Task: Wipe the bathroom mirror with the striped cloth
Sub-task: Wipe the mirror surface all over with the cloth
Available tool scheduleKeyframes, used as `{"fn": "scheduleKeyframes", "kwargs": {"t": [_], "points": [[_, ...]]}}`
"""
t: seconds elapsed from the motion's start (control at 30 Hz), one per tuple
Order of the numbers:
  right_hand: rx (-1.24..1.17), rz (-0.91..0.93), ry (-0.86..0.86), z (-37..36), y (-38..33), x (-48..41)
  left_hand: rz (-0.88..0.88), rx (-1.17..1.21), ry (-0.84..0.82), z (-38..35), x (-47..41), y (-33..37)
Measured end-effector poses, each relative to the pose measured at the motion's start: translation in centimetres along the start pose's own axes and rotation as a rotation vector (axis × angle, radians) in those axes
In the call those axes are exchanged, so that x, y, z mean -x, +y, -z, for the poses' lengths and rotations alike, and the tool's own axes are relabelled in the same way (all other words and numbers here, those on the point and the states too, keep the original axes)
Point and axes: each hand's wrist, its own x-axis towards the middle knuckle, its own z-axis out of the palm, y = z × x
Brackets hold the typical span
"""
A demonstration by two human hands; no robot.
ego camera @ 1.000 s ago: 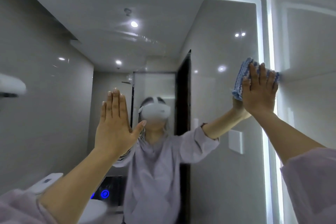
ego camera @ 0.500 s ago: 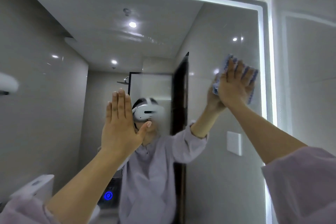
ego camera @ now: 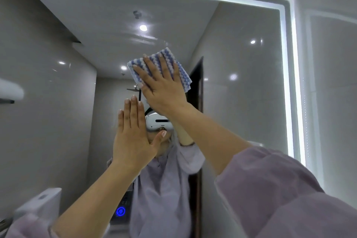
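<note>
1. The striped cloth [ego camera: 171, 57], blue and white, is being pressed flat against the bathroom mirror [ego camera: 241, 87] by the right hand [ego camera: 164, 91], high on the glass and near its middle.
2. The fingers [ego camera: 163, 67] of that hand are being held straight and spread apart over the cloth. Nothing is being gripped or pinched, and the palm is being laid on the cloth's lower part.
3. The cloth's upper edge and right side are being left uncovered beyond the fingertips.
4. The left hand [ego camera: 132, 141] is being held upright, just below and left of the right hand, with its palm turned toward the glass. Its four fingers [ego camera: 133, 114] are being held straight and close together, while the thumb [ego camera: 161, 136] is being stretched out to the right. Nothing is being held by it, and whether the glass is actually being touched cannot be told.
5. Both forearms are being raised from loose mauve sleeves [ego camera: 280, 189].
6. The mirror is being edged by a lit white strip [ego camera: 287, 87], and a white headset [ego camera: 157, 122] is being reflected between the two hands.
</note>
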Motion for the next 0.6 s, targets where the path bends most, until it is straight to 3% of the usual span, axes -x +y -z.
{"fn": "scheduleKeyframes", "kwargs": {"t": [0.37,0.6], "points": [[0.085,0.079,-0.058,1.4,2.6,-0.3,-0.012,-0.028,-0.006,-0.4,-0.1,-0.3],[0.077,-0.033,-0.039,2.1,5.7,0.1,-0.02,-0.041,-0.029,-0.1,-0.1,-0.3]]}}
